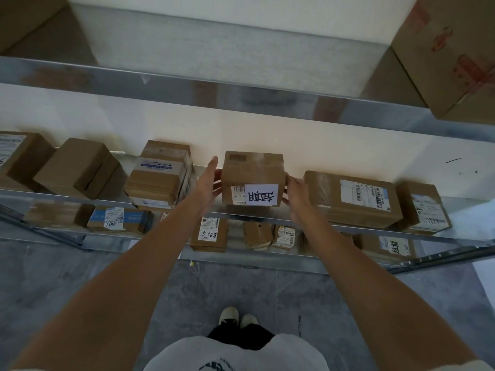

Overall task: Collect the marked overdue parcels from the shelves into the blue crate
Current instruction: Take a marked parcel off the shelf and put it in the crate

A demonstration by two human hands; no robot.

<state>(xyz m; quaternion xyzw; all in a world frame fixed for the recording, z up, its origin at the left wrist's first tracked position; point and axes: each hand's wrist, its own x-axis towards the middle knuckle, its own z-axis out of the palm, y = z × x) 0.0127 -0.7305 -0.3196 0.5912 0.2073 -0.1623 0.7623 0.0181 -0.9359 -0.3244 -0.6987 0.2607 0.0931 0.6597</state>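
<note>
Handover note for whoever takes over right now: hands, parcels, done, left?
Left hand: flat against the left side of the marked parcel. Right hand: fingers on its right side.
The parcel sits on the middle shelf, white handwritten label facing out.
Another labelled parcel lies on the lower shelf, far right.
Blue crate not in view, so the count collected is unknown.
Left: lift this parcel out, carry it to the crate, then fetch the lower one.

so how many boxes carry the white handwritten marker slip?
2. One box on the middle shelf between both hands, another box on the lower shelf at far right. Others may be hidden or turned away.
</note>
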